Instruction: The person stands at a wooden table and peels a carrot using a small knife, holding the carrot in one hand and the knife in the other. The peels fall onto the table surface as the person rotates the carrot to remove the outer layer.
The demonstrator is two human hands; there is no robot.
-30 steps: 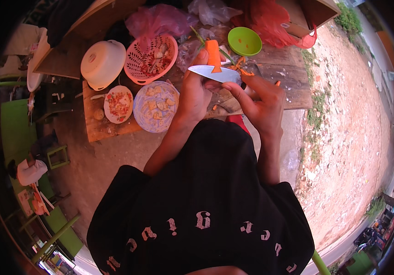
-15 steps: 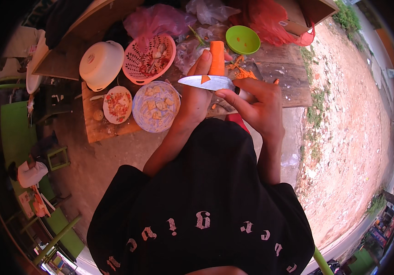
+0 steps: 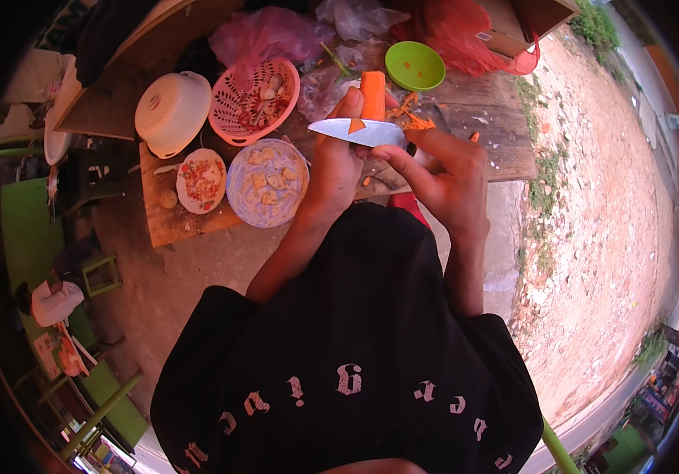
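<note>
My left hand point(image 3: 337, 162) is closed around a peeled carrot point(image 3: 372, 95) that stands up from the fist, its top end cut flat. In my right hand point(image 3: 448, 170) is a knife point(image 3: 359, 132), its handle mostly covered by the fingers. The broad blade lies across the carrot's lower part, tip toward the left, with a small orange carrot piece point(image 3: 357, 125) on its face. Carrot shavings point(image 3: 416, 117) lie on the table just beyond my right hand. The carrot's lower end is hidden behind the blade and fingers.
On the wooden table point(image 3: 491, 110) stand a green bowl point(image 3: 416, 66), a pink basket point(image 3: 229, 107) with shallots or garlic, an upturned cream basin point(image 3: 172, 110), a plate of chopped red bits point(image 3: 201, 180) and a blue-white plate with pale chunks point(image 3: 268, 183). Plastic bags point(image 3: 272, 39) lie behind. Someone point(image 3: 56, 300) sits far left.
The knife blade has tilted, its tip rising slightly and its handle end dropping. The carrot and my left hand stay nearly in place; the whole view has shifted a little.
</note>
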